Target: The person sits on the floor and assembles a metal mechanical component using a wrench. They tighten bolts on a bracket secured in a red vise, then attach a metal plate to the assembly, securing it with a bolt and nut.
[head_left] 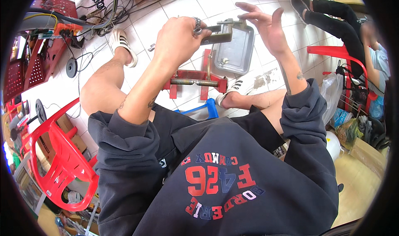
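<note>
Left hand (178, 38) gripped flat metal bracket (219, 34), fingers curled tight round one end, ring on finger. Bracket dull brownish-grey, blocky, with small bolt standing at far end; held raised above grey metal tray (245, 55) on tiled floor. Right hand (266, 26) beside bracket's far end, fingers spread wide, holding nothing. Red screw clamp (195, 83) with threaded rod lay below, between feet.
</note>
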Demonstrator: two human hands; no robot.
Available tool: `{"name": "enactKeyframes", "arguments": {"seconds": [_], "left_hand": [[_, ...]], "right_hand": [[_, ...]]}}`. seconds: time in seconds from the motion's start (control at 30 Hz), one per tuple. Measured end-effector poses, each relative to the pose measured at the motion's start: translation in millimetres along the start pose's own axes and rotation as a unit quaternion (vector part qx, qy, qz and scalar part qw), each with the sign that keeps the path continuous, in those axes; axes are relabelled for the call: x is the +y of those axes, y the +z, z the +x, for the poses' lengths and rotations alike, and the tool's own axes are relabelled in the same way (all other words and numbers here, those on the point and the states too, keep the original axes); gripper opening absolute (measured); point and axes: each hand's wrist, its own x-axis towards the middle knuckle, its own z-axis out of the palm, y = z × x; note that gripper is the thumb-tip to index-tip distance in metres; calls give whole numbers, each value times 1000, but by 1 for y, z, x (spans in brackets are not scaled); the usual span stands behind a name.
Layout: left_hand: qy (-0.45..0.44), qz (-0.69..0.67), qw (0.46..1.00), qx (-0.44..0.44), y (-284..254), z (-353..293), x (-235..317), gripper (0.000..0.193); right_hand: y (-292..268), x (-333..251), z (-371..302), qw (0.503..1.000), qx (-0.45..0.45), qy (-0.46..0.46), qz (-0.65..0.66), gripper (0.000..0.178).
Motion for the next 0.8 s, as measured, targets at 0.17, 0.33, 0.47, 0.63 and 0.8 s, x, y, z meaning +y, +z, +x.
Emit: {"name": "enactKeyframes", "arguments": {"seconds": [0.17,0.33,0.47,0.63,0.8], "left_hand": [[18,16,1000,16,-3,0,-1,24],[-11,-23,1000,13,-3,3,-1,23],[-8,-37,999,3,-6,5,0,23],[-74,-50,996,-31,1,-6,-4,20],[-62,-30,997,22,3,-4,-4,27]], "right_hand": [[-3,-9,-2,991,-32,6,-127,106],[-5,7,-4,993,-3,61,-98,99],[1,7,1,998,16,40,-49,98],[1,-8,2,998,10,11,-62,95],[-13,28,-21,995,14,64,-78,100]]}}
